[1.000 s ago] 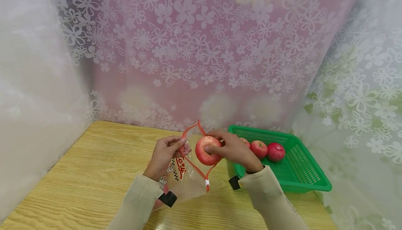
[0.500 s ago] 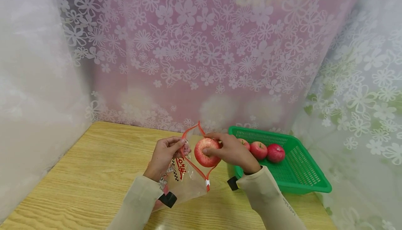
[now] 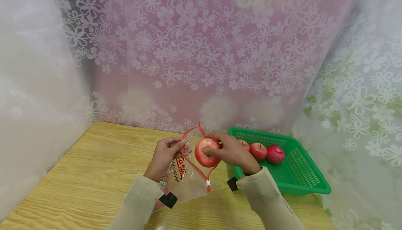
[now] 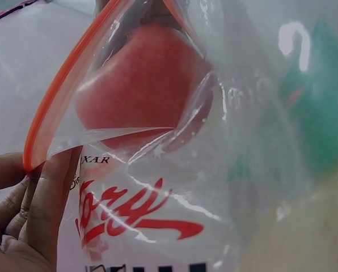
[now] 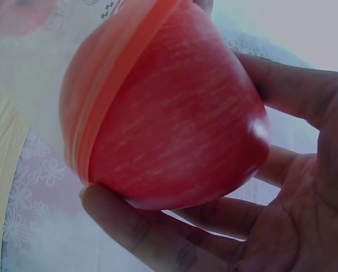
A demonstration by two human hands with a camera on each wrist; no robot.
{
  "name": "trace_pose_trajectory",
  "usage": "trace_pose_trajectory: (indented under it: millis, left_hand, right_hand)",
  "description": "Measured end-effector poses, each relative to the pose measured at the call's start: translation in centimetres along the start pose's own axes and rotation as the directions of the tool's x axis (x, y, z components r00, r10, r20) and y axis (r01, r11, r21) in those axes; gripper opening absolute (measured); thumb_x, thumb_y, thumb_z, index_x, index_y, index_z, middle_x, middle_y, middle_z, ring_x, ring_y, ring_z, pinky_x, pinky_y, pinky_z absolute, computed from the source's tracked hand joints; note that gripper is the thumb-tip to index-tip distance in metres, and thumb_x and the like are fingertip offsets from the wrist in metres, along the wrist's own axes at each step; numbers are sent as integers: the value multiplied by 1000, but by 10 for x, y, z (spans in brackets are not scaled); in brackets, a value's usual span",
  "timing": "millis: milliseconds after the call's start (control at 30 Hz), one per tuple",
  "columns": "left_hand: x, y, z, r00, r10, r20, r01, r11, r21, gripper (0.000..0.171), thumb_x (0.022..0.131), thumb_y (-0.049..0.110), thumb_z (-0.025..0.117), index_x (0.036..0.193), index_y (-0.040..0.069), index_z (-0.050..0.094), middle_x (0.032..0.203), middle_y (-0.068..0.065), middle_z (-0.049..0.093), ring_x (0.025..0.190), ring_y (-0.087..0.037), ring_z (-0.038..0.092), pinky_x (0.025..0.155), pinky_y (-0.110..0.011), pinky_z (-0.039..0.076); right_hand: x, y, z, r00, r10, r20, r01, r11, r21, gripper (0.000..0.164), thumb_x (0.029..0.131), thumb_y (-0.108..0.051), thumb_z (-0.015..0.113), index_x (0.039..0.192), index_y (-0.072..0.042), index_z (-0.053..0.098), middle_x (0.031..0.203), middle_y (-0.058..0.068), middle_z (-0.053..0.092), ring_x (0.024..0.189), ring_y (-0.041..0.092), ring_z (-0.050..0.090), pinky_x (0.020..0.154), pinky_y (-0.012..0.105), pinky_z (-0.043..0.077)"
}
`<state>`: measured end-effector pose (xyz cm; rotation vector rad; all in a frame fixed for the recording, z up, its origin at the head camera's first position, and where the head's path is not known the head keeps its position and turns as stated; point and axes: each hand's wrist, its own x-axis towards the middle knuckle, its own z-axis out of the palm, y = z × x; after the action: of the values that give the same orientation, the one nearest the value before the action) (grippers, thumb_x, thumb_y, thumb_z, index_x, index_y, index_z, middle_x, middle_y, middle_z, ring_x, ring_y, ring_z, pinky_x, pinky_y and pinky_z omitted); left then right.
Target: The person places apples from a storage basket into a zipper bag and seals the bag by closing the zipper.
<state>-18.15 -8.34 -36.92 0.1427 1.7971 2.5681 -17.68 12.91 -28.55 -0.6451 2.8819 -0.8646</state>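
In the head view my left hand (image 3: 163, 156) pinches the left rim of a clear zip bag (image 3: 193, 186), between thumb and fingers. The bag has an orange-red zip edge, a white slider (image 3: 208, 183) and red lettering (image 4: 123, 209). Its mouth gapes towards the right. My right hand (image 3: 233, 153) grips a red apple (image 3: 202, 160) in that mouth, thumb over the top. In the right wrist view, the orange zip edge (image 5: 115, 85) crosses the apple, whose far part sits behind the film. Through the bag's lower left end shows something reddish (image 3: 158, 205).
A green slotted plastic basket (image 3: 309, 188) stands at the right of the wooden table (image 3: 78, 174), with several red apples (image 3: 275, 154) along its left and middle. A pink flowered curtain (image 3: 201, 66) hangs behind; pale sheets flank both sides.
Over the last second the right hand and its apple have shifted slightly left and down into the bag's mouth. The left hand's pinch on the rim has stayed put.
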Motion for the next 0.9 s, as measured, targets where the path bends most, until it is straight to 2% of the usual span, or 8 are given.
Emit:
trace_pose_trajectory:
  millis: [133, 267, 333, 500, 700, 900]
  left_hand:
    - [0, 1, 0, 1000, 9, 13, -9, 1000, -17, 23, 96, 8, 59, 109, -11, 62, 77, -3, 70, 71, -15, 71, 67, -27, 58]
    - [0, 2, 1, 1000, 13, 1, -13, 1000, -8, 22, 96, 8, 59, 108, -11, 63, 78, -2, 70, 69, -12, 70, 66, -25, 58]
    - [0, 2, 2, 1000, 15, -2, -15, 1000, -9, 22, 96, 8, 59, 107, -11, 63, 78, -2, 70, 68, -11, 69, 66, -24, 58]
    - [-1, 1, 3, 1000, 27, 0, -27, 999, -31, 20, 96, 8, 59, 104, -11, 63, 77, -3, 70, 67, -11, 68, 65, -25, 58]
    - [-2, 0, 2, 1000, 26, -12, -27, 999, -39, 19, 95, 7, 60, 102, -10, 64, 77, -4, 70, 67, -12, 68, 66, -25, 58]
    - [-2, 1, 2, 1000, 29, -10, -29, 998, -50, 23, 96, 6, 59, 105, -14, 61, 76, -4, 70, 67, -12, 69, 65, -25, 58]
  right_hand:
    - [-1, 1, 0, 1000, -6, 0, 6, 1000, 16, 53, 89, -39, 69, 132, -11, 59, 116, 5, 64, 93, 17, 61, 74, 32, 53]
    - [-1, 4, -3, 999, 33, 3, -33, 995, 92, 51, 90, -35, 68, 134, -12, 57, 118, 9, 63, 96, 23, 65, 73, 33, 56]
    - [-2, 5, -5, 999, 50, 1, -50, 990, 130, 48, 91, -32, 68, 134, -12, 57, 119, 12, 63, 94, 24, 66, 70, 33, 58]
    - [-4, 10, -12, 999, 52, -4, -51, 984, 171, 42, 93, -24, 66, 133, -12, 57, 118, 14, 63, 85, 18, 66, 67, 32, 58]
    - [-7, 19, -19, 995, 86, -54, -75, 980, 185, 42, 93, -25, 65, 132, -11, 57, 117, 15, 62, 73, 17, 65, 64, 32, 57]
    - [-9, 27, -30, 990, 120, -73, -105, 977, 183, 43, 94, -27, 64, 134, -12, 56, 121, 17, 60, 74, 18, 65, 63, 32, 57]
